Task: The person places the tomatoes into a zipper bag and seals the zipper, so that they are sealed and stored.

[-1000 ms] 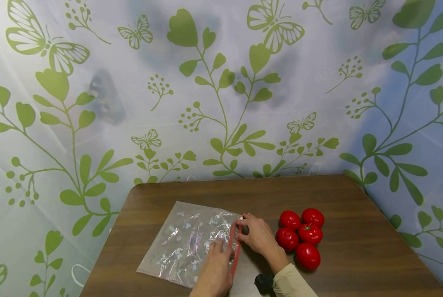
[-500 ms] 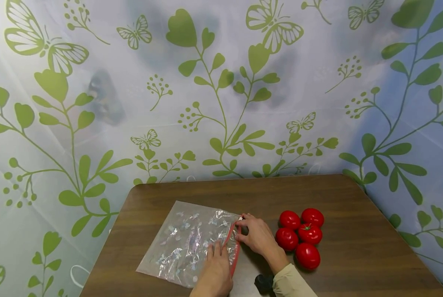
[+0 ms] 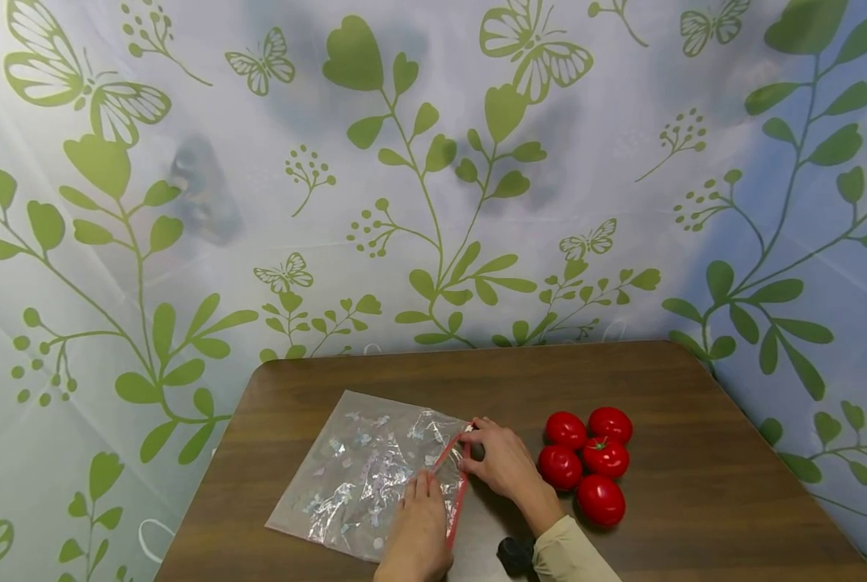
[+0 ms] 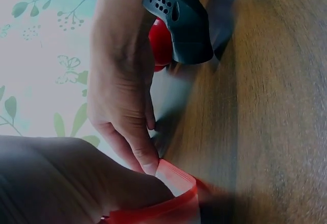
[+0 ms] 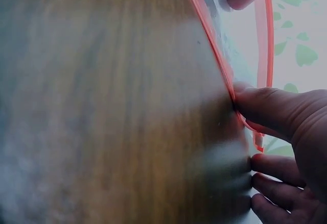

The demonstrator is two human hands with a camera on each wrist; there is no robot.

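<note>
A clear plastic zip bag [image 3: 364, 473] with a printed pattern and red edging lies flat on the table, its mouth facing right. My left hand [image 3: 420, 525] holds the upper layer back at the mouth, fingers on top of the film and thumb tucked under the edge. A red edge [image 4: 176, 206] curves round that thumb in the left wrist view. Near the mouth's far corner, my right hand [image 3: 504, 461] pinches the red edging [image 5: 219, 63] between thumb and forefinger. Its other fingers [image 5: 278, 168] touch the tabletop. Between the two layers, the mouth gapes.
Several shiny red tomatoes [image 3: 560, 467] sit in a cluster on the wooden table [image 3: 695, 485], just right of my right forearm. One shows a green stem. A dark wrist-worn device [image 4: 191, 35] is strapped at my right cuff. A patterned curtain [image 3: 440, 202] hangs behind the table.
My left hand's fingers have shifted left and drawn the upper red edge back with them, so the mouth gapes wider. My right hand has stayed at the corner.
</note>
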